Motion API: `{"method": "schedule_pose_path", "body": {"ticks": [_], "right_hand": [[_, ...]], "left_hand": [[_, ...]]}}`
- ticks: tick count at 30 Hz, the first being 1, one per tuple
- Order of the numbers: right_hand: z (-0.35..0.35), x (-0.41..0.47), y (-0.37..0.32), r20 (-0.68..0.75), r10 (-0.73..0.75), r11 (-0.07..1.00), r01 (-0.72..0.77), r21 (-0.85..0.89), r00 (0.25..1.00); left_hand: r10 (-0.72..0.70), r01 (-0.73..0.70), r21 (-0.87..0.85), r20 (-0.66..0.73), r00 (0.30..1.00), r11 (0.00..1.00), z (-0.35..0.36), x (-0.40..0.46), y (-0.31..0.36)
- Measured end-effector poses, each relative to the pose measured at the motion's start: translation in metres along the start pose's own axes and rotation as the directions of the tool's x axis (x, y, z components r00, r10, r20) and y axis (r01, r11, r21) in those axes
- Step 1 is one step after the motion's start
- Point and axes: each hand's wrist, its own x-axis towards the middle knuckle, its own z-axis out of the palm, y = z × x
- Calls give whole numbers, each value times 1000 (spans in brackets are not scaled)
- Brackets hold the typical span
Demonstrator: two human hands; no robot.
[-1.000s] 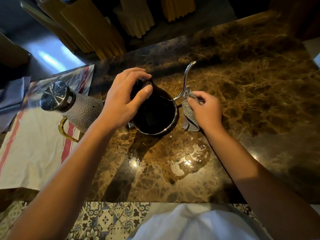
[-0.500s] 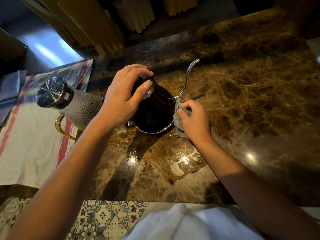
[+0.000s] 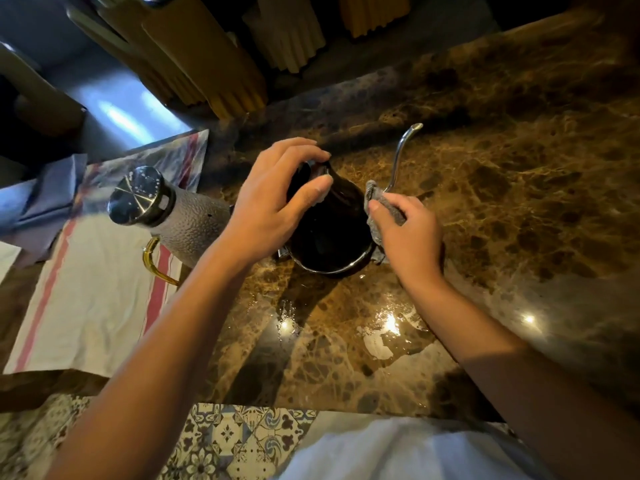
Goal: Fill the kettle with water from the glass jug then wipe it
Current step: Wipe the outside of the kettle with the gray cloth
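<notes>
This is looking like a home kitchen or dining corner. The hands are working over a polished brown marble counter [image 3: 519,202], which is shining under lamp light. To the left of the left hand [image 3: 273,202], a striped kitchen towel [image 3: 86,306] is lying under a textured jug with a gold handle [image 3: 187,226]. Beyond the hands, wooden chair backs [image 3: 207,57] are standing at the far edge. Below the arms, a patterned tile floor [image 3: 225,441] is showing.
</notes>
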Motion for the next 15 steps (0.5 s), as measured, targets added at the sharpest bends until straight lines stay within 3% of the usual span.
{"method": "schedule_pose_path", "body": {"ticks": [7,10,12,15], "right_hand": [[-7,-33,16,150,-194,975,207,-80,970],[-14,-33,12,201,-135,991,137,5,970],[-21,-25,-4,130,-69,985,47,164,989],[-27,-7,-39,-97,-112,915,141,378,989]], "left_hand": [[-10,10,1,-3,1000,1000,0,0,-2],[-12,11,-7,-8,1000,1000,0,1,-2],[-19,19,-16,-9,1000,1000,0,1,-2],[-26,26,-16,-9,1000,1000,0,1,-2]]}}
